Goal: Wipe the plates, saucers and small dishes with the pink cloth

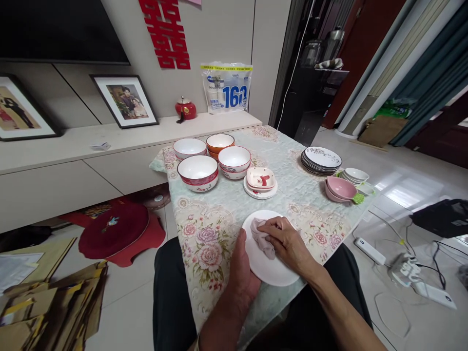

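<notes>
Two hands meet at a white plate: the left hand grips its left edge, thumb along the rim, its other fingers mostly hidden by the plate, while the right hand is narrowed on a crumpled cloth, pinching it between thumb and fingers and pressing it on the plate's upper face. The plate thus lies just right of the left hand's palm and beneath the right hand, by the near edge of the table; whether its underside touches the flowered cover cannot be told. Just beyond the hands sits a square dish on small plates. Farther out, ahead and to the left of the left hand, patterned bowls stand in stacks, one of them orange outside. Ahead and to the right of the right hand are pink bowls, small white bowls and, past them, dark-rimmed plates. Farthest ahead of the left hand, a red jar and a clear printed bag stand on a white cabinet.
</notes>
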Available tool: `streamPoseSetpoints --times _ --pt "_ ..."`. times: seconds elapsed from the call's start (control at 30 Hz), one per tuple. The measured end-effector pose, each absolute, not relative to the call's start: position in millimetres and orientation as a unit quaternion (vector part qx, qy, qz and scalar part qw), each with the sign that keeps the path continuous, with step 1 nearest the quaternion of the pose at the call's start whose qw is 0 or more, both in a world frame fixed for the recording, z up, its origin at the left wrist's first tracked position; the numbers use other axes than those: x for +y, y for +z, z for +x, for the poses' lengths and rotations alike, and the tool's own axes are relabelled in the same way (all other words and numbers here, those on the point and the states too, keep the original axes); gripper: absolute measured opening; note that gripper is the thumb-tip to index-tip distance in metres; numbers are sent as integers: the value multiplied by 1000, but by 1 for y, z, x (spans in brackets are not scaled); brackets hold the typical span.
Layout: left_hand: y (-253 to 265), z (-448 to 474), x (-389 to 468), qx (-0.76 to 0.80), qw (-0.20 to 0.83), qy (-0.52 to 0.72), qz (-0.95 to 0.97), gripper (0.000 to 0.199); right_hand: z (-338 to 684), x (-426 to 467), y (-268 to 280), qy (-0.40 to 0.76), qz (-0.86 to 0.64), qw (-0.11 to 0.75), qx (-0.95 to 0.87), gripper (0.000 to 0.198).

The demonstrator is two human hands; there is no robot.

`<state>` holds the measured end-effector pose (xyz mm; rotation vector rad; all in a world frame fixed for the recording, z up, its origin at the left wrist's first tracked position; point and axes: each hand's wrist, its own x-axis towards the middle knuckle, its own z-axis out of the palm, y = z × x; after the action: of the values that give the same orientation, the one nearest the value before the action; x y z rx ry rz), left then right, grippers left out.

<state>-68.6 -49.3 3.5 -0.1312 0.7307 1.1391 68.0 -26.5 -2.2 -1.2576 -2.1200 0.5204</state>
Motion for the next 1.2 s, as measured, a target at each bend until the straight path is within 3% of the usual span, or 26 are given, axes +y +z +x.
streamPoseSetpoints --times 0.23,0.53,0.77,0.97,1.2 --pt "-2 -69 -48 273 790 546 -54 48 59 -52 21 225 -483 236 -813 38" --pt "-3 -67 -48 317 763 562 -33 34 50 -36 9 230 -415 268 -838 36" --pt "-1 -61 -49 385 726 568 -37 52 79 -9 0 118 -499 226 -829 31" --pt "-1 -59 -50 374 731 570 -28 48 87 -44 -9 15 -564 173 -807 26" --pt "-3 -60 -48 359 733 577 -25 49 71 -50 -2 109 -492 213 -837 36"
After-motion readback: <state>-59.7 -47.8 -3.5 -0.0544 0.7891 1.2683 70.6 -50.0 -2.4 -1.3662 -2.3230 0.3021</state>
